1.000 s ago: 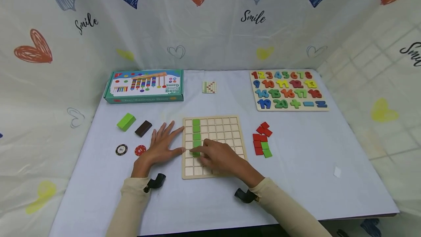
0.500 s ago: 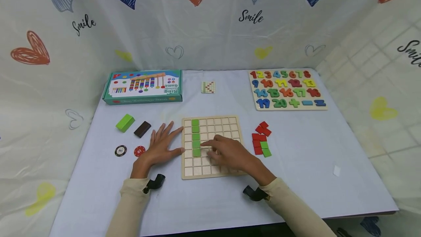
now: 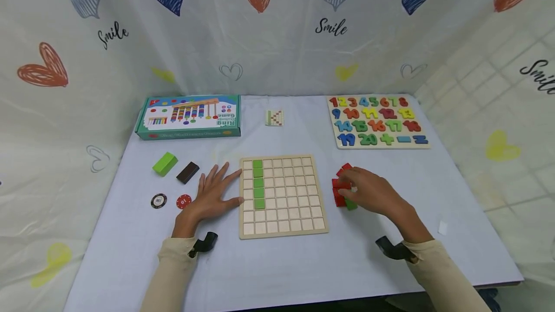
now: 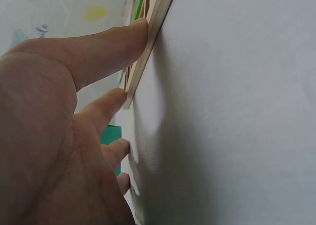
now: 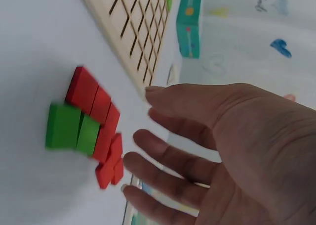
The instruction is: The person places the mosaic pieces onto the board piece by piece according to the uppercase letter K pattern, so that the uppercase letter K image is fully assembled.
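Counter point(image 3: 277, 278), white-covered, lower part of the frame. Left hand point(image 3: 211, 200), left of centre: fingers straight and spread, gripping nothing, thumb and forefinger tips touching the left edge of the grid board point(image 3: 286, 237). Right hand point(image 3: 370, 190), right of centre: fingers loosely bent, thumb apart from them, no tile seen in its grasp. Handling note, by judgement: the loose tiles lie close or touching, so one is best pinched by two opposite edges and lifted straight up, sparing its neighbours; light left-hand pressure should steady the board. Loose tiles, position: below the right hand and towards its fingertip side, partly hidden by it from above; the right wrist view shows two green tiles point(image 5: 64, 126) against a row of red tiles point(image 5: 83, 89), more red beyond, all seemingly clear of the fingers. Grid board, centre: between the hands, five placed green tiles point(image 3: 258, 183) in its second column, from the top row down. Left of the left hand: red chip point(image 3: 184, 201), black-and-white chip point(image 3: 158, 201); beyond, dark block point(image 3: 188, 172), green block point(image 3: 165, 163). Far edge: number board point(image 3: 383, 147), upper right; game box point(image 3: 191, 114), upper left; small patterned card point(image 3: 274, 118) between.
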Motion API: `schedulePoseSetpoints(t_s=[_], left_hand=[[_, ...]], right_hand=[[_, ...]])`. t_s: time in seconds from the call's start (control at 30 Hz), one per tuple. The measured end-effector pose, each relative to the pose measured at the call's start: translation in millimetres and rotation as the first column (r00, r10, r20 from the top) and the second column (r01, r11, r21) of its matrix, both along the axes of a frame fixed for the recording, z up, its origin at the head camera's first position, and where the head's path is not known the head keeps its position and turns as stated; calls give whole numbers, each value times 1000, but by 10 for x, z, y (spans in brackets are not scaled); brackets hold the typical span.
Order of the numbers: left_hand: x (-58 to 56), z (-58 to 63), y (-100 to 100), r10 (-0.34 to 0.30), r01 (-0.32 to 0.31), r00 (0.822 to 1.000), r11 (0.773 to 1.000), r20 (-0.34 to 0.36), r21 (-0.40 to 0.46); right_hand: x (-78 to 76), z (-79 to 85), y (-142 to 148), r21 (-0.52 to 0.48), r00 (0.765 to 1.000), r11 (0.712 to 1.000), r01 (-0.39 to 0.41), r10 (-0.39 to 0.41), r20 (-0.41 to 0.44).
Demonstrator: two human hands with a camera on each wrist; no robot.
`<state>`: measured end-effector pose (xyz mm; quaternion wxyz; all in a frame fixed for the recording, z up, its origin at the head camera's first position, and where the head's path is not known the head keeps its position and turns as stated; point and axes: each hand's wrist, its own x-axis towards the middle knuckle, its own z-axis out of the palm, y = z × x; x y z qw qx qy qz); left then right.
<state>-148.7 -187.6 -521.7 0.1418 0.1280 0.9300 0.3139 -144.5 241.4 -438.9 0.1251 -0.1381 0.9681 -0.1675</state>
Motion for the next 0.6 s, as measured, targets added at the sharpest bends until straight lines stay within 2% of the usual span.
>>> schedulePoseSetpoints(t_s=[0.1,0.27,0.4,0.6], left_hand=[[5,3,-5,-4,4,1000,1000,-1,9],[10,-11,0,-7,8,1000,999,-20,31],[14,-8,3,-7,7,1000,999,-25,40],[15,15,5,-2,2,1000,1000,2,15]], right_hand=[[-1,-47,121,2,996,998,70,-70,59],[-22,-228,232,-44,971,980,195,-187,151],[-49,-323,250,-45,957,967,251,-240,164],[-76,-339,230,-33,941,955,295,-284,182]])
